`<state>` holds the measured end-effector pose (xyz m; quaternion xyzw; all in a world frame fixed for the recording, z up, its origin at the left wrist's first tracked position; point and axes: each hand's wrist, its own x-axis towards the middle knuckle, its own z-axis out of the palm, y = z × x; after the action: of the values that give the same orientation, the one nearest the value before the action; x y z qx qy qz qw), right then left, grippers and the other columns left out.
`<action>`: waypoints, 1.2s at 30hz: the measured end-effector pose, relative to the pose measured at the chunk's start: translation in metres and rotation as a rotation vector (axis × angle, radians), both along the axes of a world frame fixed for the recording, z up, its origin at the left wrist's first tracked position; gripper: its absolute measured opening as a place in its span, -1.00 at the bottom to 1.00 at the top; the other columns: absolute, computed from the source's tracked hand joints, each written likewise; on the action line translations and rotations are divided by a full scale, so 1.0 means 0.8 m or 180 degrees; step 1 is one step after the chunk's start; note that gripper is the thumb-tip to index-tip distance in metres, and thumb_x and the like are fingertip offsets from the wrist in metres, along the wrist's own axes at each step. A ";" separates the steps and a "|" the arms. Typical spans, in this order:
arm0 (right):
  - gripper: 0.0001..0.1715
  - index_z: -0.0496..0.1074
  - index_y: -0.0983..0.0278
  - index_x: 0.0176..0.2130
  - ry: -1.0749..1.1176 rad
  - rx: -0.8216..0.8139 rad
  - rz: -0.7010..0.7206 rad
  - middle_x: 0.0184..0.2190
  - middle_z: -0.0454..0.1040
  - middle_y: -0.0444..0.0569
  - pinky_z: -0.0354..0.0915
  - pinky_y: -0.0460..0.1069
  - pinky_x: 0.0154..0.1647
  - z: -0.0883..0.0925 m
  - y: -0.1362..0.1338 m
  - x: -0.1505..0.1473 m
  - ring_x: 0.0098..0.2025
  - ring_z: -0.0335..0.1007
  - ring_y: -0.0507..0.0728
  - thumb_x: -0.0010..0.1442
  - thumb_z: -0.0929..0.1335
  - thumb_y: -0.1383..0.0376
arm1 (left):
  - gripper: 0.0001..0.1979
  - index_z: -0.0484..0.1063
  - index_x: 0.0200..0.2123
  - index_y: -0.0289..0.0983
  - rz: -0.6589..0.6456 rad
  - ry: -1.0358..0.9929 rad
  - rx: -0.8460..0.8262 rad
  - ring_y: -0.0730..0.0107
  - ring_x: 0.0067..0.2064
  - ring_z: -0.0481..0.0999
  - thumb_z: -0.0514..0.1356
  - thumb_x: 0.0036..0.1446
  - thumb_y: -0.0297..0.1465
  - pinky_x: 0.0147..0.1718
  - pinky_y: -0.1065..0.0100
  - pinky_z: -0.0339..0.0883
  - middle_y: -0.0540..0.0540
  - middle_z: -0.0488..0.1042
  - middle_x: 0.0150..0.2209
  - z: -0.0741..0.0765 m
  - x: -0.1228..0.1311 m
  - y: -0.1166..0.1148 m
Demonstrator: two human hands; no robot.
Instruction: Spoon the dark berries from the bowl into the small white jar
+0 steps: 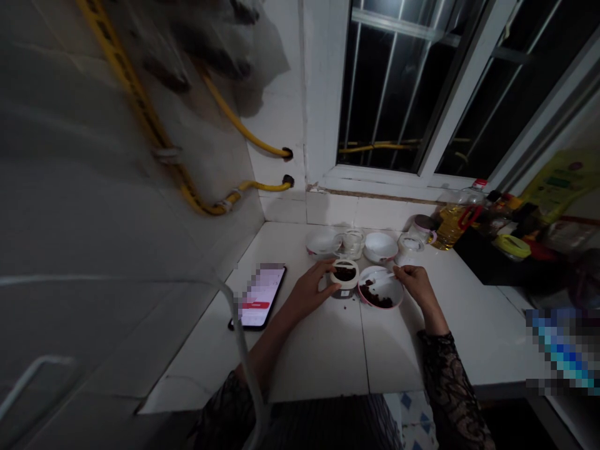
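My left hand [315,289] is wrapped round the side of a small square jar [344,292] with a pale rim, which stands on the counter with dark contents inside. Between thumb and fingers of my right hand [415,284] is the handle of a white spoon [383,276]. The spoon's front end is over a white bowl [397,296] with a pinkish outside. Dark, reddish-brown crumbly stuff [377,301] lies in the bottom of that bowl. Bowl and jar stand side by side, close together. A few dark crumbs dot the counter near them.
Behind stand two more white bowls [380,245], glass jars [351,242] and a lidded jar [423,226]. A phone [260,300] lies left on the white tiled counter [323,362]. An oil bottle [450,222] and a dark tray [482,262] of condiments are at right. A pale curved bar [241,350] crosses in front.
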<state>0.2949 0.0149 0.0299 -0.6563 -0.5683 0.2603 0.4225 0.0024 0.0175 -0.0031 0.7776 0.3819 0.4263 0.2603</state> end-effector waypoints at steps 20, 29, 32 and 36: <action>-0.37 0.29 0.26 -0.70 0.0176 -0.0010 0.0052 -0.76 0.15 -0.17 -0.07 -0.07 -0.63 0.002 0.000 0.002 -0.63 -0.04 -0.03 -0.16 0.37 -0.24 | -0.75 0.34 -0.09 -0.16 -0.0012 -0.0010 0.0029 0.12 0.19 0.42 0.21 0.18 -0.26 0.06 0.09 0.38 -0.18 0.40 0.18 -0.001 0.000 0.000; -0.38 0.26 0.24 -0.68 0.0529 0.0497 -0.0094 -0.75 0.09 -0.23 -0.08 -0.09 -0.64 0.015 -0.002 -0.030 -0.66 -0.10 -0.05 -0.06 0.34 -0.22 | -0.75 0.35 -0.10 -0.18 0.0006 -0.0014 0.0051 0.11 0.19 0.41 0.22 0.17 -0.26 0.06 0.09 0.37 -0.18 0.40 0.18 -0.003 0.001 0.002; -0.43 0.31 0.26 -0.61 -0.0065 0.1225 -0.0004 -0.69 0.22 -0.17 0.07 -0.10 -0.56 0.015 -0.012 -0.058 -0.60 0.07 -0.02 0.18 0.26 -0.10 | -0.75 0.35 -0.10 -0.18 0.0017 -0.0016 0.0070 0.12 0.18 0.42 0.21 0.17 -0.26 0.05 0.10 0.38 -0.18 0.40 0.17 -0.004 0.001 0.002; -0.55 0.43 0.27 -0.49 -0.1393 0.2058 0.0572 -0.58 0.41 -0.07 0.16 -0.10 -0.44 0.011 -0.027 -0.082 -0.53 0.26 0.01 0.33 0.24 0.11 | -0.74 0.35 -0.09 -0.17 -0.0003 -0.0009 0.0080 0.11 0.20 0.40 0.22 0.18 -0.24 0.08 0.08 0.35 -0.18 0.40 0.17 -0.006 0.001 0.003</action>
<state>0.2295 -0.0064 0.0384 -0.4772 -0.7526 -0.0419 0.4518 0.0031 0.0200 -0.0076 0.7803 0.3758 0.4321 0.2513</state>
